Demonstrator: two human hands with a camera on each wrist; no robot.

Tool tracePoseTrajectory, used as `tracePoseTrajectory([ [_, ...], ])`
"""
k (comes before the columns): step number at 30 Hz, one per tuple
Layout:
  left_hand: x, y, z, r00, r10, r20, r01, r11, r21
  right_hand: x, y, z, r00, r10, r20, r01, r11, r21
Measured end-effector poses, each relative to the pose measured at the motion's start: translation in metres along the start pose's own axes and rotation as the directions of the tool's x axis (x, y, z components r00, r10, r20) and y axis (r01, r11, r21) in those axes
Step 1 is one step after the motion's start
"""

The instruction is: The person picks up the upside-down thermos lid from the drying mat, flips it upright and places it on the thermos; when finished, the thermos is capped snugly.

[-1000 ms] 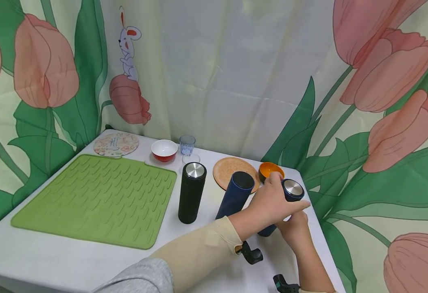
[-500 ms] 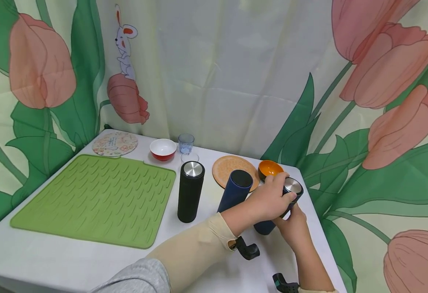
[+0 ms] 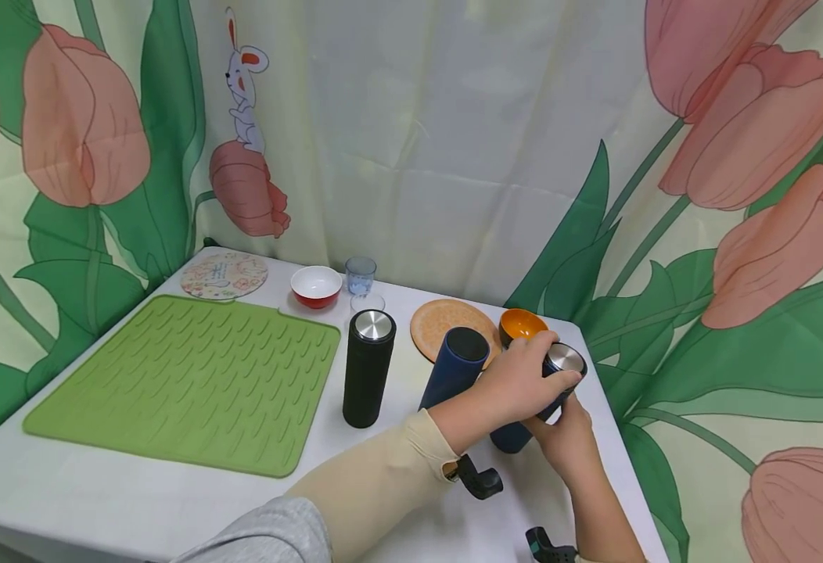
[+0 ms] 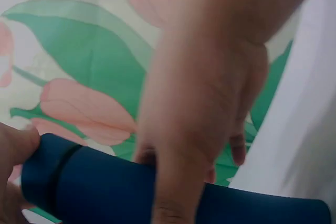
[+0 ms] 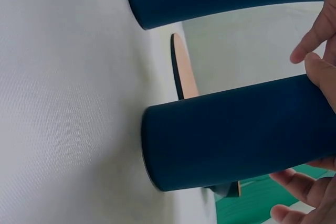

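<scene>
A dark blue thermos flask (image 3: 512, 438) with a steel-topped lid (image 3: 565, 357) is between my two hands at the right of the table. My left hand (image 3: 520, 381) grips it at the lid, thumb across the near side. Lower down, my right hand (image 3: 568, 438) holds the body. In the left wrist view the flask (image 4: 105, 179) lies across the picture, fingers at its lid end and the right hand around the middle. The right wrist view shows the flask's lower part (image 5: 226, 135), its base close over the white cloth.
A second blue flask (image 3: 454, 371) and a black flask (image 3: 368, 375) stand to the left. Behind are an orange bowl (image 3: 520, 322), a round brown board (image 3: 447, 319), glasses (image 3: 360, 274) and a red-white bowl (image 3: 316, 285). A green mat (image 3: 186, 383) covers the left, near a floral round mat (image 3: 224, 274).
My left thumb, stretched out past the lid a second ago, now lies against the lid's near side. The right hand keeps its hold on the body.
</scene>
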State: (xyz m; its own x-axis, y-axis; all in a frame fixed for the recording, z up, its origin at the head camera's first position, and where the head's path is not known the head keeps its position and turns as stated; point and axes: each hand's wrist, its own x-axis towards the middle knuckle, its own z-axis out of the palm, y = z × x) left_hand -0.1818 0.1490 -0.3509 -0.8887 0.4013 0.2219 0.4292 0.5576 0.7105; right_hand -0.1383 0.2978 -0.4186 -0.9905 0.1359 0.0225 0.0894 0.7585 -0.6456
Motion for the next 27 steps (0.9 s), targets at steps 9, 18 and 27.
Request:
tracePoseTrajectory([
  [9,0.002,0.012,0.002,0.984,-0.180,0.005,0.179,0.977,-0.115,0.003,-0.001,-0.003,0.999,0.025,0.031,-0.025,0.999,0.027],
  [18,0.003,0.008,-0.002,0.998,-0.056,-0.002,0.056,0.998,0.030,0.000,-0.002,0.000,0.999,0.016,0.031,-0.017,1.000,0.019],
  [27,0.001,0.006,-0.012,0.993,-0.061,0.102,0.070,0.994,-0.082,0.000,-0.002,-0.001,0.999,0.043,0.033,-0.043,0.999,0.009],
])
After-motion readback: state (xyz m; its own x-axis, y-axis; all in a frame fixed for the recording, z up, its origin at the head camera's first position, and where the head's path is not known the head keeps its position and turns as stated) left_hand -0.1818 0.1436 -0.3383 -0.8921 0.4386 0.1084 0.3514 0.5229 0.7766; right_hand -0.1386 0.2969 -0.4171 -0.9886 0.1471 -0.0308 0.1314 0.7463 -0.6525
